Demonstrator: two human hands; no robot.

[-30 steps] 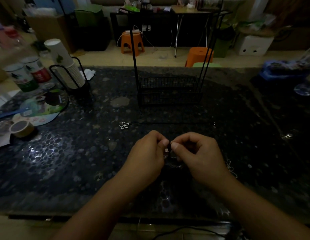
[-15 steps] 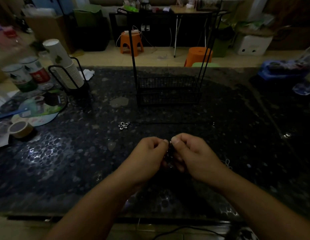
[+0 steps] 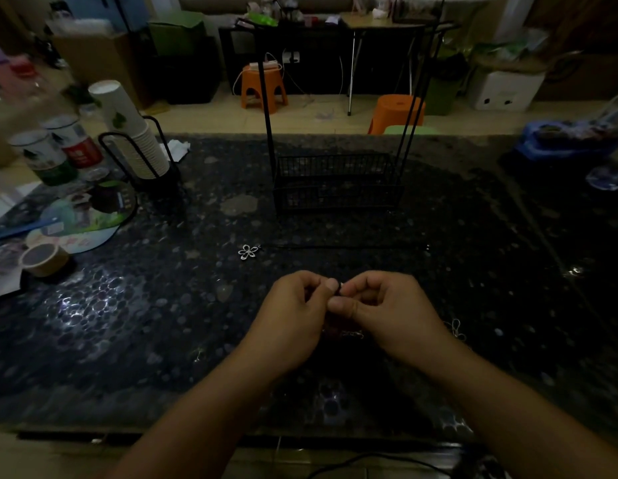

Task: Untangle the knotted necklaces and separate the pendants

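Note:
Over the near middle of the dark pebble-patterned table [image 3: 134, 326], my left hand [image 3: 293, 316] and my right hand [image 3: 387, 309] meet fingertip to fingertip, both pinching a small dark knot of necklace cord [image 3: 339, 288]. A bit of silver chain [image 3: 352, 334] hangs below, between the hands. A silver flower pendant [image 3: 248, 252] lies apart on the table beyond the hands, its black cord [image 3: 342, 247] stretched to the right. Another thin silver piece [image 3: 456, 329] lies just right of my right wrist.
A black wire basket stand [image 3: 336, 188] with tall rods stands behind the pendant. At the left are a paper cup stack in a holder [image 3: 131, 133], two cans [image 3: 58, 150], a printed fan [image 3: 83, 216] and a tape roll [image 3: 45, 259]. Blue items [image 3: 570, 136] sit far right.
My hands stayed pinched together on the knot and drifted slightly toward me. The fingers shifted a little on the cord. The flower pendant has not moved.

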